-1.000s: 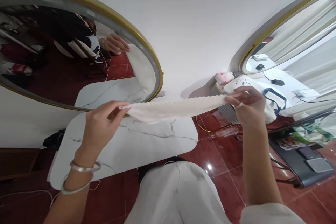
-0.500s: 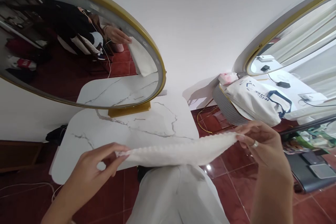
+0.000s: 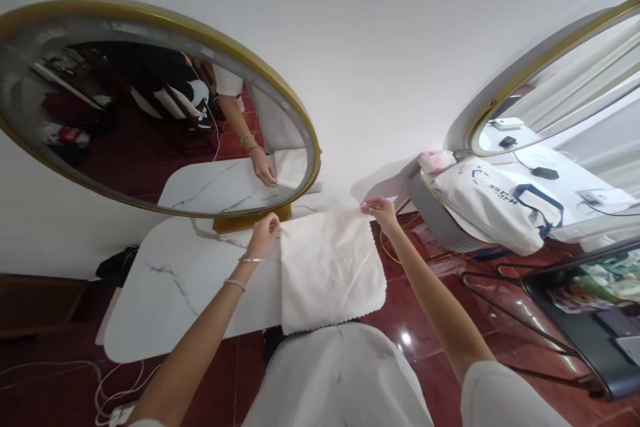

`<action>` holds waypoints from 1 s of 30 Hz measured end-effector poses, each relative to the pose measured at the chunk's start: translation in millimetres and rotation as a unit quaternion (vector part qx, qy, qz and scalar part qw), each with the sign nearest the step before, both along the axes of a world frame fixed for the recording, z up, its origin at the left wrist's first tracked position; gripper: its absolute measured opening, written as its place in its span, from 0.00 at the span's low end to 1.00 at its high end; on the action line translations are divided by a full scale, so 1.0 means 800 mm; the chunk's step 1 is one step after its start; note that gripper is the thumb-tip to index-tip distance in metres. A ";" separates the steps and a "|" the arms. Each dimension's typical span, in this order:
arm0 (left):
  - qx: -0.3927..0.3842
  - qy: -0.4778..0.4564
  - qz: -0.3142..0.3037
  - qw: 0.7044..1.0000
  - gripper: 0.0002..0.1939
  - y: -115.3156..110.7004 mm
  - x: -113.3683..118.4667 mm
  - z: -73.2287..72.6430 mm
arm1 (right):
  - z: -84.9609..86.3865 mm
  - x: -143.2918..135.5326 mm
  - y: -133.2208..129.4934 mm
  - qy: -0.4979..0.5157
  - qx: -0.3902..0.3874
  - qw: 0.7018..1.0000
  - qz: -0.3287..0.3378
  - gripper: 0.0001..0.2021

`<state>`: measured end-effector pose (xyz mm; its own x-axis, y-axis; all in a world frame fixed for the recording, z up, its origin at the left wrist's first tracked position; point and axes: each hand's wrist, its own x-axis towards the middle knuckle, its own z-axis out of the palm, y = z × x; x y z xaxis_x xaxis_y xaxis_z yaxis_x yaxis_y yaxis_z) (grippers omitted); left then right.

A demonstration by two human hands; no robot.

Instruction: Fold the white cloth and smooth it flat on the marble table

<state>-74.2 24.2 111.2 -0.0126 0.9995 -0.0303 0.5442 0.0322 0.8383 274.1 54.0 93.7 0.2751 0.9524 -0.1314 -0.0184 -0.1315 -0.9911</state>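
Observation:
A white cloth [image 3: 330, 273] with scalloped edges lies spread over the right end of the marble-patterned table [image 3: 160, 280]. Its near edge hangs close to my lap, and its right side reaches past the table's edge. My left hand [image 3: 265, 233] is closed in a pinch on the far left corner. At the far right corner, the fingers of my right hand [image 3: 381, 210] pinch the cloth too. Both arms are stretched forward, and bracelets circle my left wrist.
A gold-framed round mirror [image 3: 313, 140] stands on the table, reflecting my arm and a person. To the right, a printed white bag [image 3: 490, 197] and a tissue pack [image 3: 437, 161] rest on another table. A black chair [image 3: 600, 363] stands lower right; cables [image 3: 105, 390] lie on the floor.
Both hands have moved forward, away from my body, carrying the cloth's far edge with them. The cloth, earlier held up edge-on above my lap, now lies spread on the table.

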 end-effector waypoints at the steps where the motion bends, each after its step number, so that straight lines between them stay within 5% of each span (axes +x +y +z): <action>1: 0.005 0.002 0.010 1.000 0.04 -0.005 0.001 -0.008 | -0.009 -0.004 0.002 -0.004 0.000 1.000 -0.003 0.22; 6: -0.011 -0.004 0.103 0.995 0.04 -0.021 0.005 -0.047 | -0.046 -0.013 0.003 -0.016 -0.003 1.000 -0.014 0.22; 13: -0.102 -0.095 0.187 0.972 0.15 0.013 0.010 -0.098 | -0.063 -0.009 0.010 -0.048 -0.004 0.999 -0.017 0.24; 19: -0.071 -0.139 0.188 0.970 0.19 0.025 0.005 -0.106 | -0.066 -0.001 0.026 -0.085 0.005 0.996 -0.015 0.26; 25: 0.021 -0.074 0.214 0.974 0.22 0.023 0.021 -0.106 | -0.068 -0.011 0.053 -0.175 0.026 0.984 -0.006 0.28; 30: 0.085 0.032 0.070 0.993 0.20 -0.002 0.045 -0.104 | -0.078 -0.074 0.009 -0.278 0.079 0.954 0.085 0.23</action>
